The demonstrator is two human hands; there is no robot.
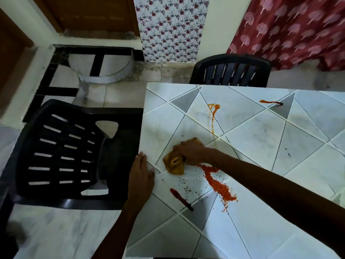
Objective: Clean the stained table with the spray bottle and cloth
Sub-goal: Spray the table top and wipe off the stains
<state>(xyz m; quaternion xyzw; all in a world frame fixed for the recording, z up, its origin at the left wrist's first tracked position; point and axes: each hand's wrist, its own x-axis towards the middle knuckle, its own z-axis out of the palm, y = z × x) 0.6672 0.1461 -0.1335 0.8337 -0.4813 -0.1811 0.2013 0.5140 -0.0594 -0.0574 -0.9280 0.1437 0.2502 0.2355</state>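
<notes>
A white table (308,146) with grey triangle patterns fills the right half of the head view. My right hand (192,151) presses a bunched yellow cloth (174,165) onto it near the left edge. Beside the cloth lies a trail of red-orange grains (220,186) with dark specks scattered around. A dark red streak (180,198) sits nearer me, an orange streak (213,114) farther back, and another red streak (271,102) at the far right. My left hand (141,176) rests flat on the table's left edge, fingers together. No spray bottle is in view.
A black plastic chair (61,152) stands against the table's left side. A second black chair (231,71) stands at the far edge. Behind are a floral wall panel (168,28), a red curtain (291,28) and a black-framed floor fixture (93,64).
</notes>
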